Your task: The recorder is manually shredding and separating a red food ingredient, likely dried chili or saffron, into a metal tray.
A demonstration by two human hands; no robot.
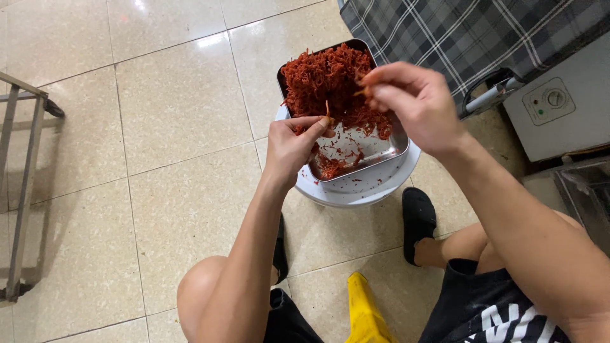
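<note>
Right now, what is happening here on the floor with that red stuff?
A seated person bends over a square metal tray that rests on a round white tub on the tiled floor. The tray holds a pile of red shredded strands, mostly at its far end. The left hand and the right hand each pinch a few strands above the tray. A yellow object lies between the person's knees.

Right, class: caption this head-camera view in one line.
Two bare hands pick shredded red strands from a metal tray.
</note>
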